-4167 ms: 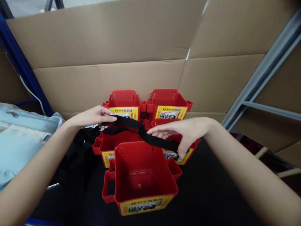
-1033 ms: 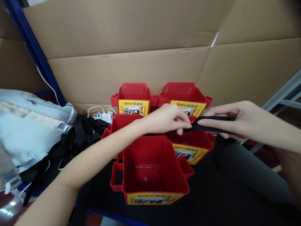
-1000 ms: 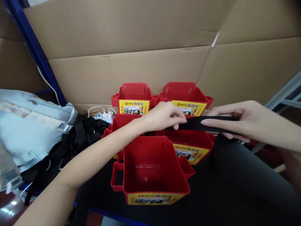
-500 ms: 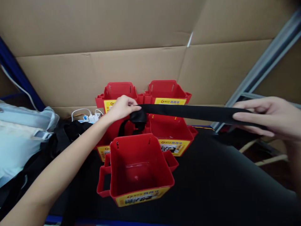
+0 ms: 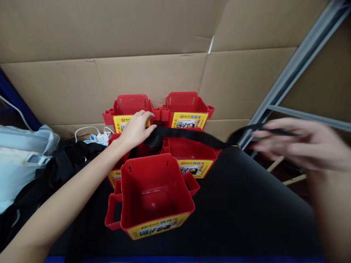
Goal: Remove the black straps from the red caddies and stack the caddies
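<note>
A long black strap [image 5: 189,134] runs between my two hands above the red bins. My left hand [image 5: 137,128] grips its bundled end over the left middle bin, thumb pressed against it. At the right, my right hand [image 5: 296,142] is smeared by motion, with the strap's other part passing into its fingers. The strap sags and has a bend near the right hand. Below lies the front red bin [image 5: 153,197], with a yellow label and side loops. Behind it stand the right middle bin [image 5: 192,149], the back right bin [image 5: 186,104] and the back left bin [image 5: 131,104].
A light blue and cream bag [image 5: 24,157] with black straps [image 5: 68,157] lies at the left. White plugs [image 5: 102,138] sit by the cardboard wall [image 5: 148,76]. A grey metal post [image 5: 290,62] rises at the right. Black cloth [image 5: 246,204] covers the table.
The strap was stretched taut and flat; now it sags and curls near my right hand. My right hand has moved quickly and is blurred. The view has shifted slightly.
</note>
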### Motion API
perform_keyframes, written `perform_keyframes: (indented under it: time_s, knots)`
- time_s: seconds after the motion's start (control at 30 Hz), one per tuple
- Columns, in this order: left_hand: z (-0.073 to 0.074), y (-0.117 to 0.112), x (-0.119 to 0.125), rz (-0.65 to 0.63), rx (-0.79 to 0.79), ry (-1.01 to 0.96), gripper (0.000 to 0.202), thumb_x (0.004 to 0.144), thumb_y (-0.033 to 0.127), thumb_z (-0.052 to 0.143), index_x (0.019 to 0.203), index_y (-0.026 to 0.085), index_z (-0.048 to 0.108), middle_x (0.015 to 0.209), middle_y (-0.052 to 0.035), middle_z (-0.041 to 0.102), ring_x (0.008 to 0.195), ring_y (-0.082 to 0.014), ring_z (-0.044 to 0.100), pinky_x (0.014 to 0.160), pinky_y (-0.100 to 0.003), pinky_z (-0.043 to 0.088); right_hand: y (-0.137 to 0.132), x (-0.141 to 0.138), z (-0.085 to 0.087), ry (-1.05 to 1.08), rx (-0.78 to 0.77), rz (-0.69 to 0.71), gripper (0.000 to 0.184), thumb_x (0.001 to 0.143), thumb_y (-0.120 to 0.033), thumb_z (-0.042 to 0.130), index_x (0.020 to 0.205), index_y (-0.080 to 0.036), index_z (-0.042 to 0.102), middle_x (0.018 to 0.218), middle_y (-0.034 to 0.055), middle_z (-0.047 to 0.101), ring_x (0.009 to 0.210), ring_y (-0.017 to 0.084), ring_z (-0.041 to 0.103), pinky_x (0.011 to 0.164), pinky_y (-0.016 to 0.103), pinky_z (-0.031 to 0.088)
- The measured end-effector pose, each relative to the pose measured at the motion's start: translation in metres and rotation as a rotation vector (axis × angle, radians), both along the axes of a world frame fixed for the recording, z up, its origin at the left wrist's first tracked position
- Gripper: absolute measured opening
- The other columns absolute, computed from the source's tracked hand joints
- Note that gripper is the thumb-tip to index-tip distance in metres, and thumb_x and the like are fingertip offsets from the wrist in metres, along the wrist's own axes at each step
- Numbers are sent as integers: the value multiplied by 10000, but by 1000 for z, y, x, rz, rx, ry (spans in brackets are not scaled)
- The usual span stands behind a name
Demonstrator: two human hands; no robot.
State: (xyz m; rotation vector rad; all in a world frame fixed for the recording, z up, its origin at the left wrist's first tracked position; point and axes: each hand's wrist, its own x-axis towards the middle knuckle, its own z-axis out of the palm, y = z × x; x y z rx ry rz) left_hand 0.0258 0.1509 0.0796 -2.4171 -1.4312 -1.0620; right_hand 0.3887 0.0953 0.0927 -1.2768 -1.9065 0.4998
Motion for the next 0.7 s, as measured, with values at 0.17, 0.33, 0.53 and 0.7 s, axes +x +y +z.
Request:
perform_keyframes:
  time_s: [0.17,0.33,0.53,0.7]
  knots:
    - [-19,-59,4,-95,-78,145,248,834,344,508,1000,161,523,965,-65,596,875,-182,577,771,-313,469,24,-84,-20,-270,-118,554,286,886,-383,430,1004,-183,597,927,75,663,847,162,617,790,318,474]
    - [-51,-86,-3,53,-90,344,405,845,304,505,1189,119,397,996,-132,607,868,-241,604,734,-371,491,52,-130,-35,-528,271,646,267,896,-321,426,852,-164,638,969,85,578,903,175,525,812,324,408]
    - [-55,-83,-22,-90,-128,349,148,885,291,443,964,183,506,887,-55,631,773,-187,606,668,-305,486,61,-145,-35,-621,243,864,254,918,-260,402,906,-153,633,872,56,619,801,133,543,795,292,390]
    - [-56,-84,-30,-218,-164,281,170,894,300,433,998,184,501,1033,-62,612,896,-171,595,759,-294,484,54,-150,-35,-714,269,879,250,916,-243,409,896,-173,648,852,44,604,782,129,522,752,285,357]
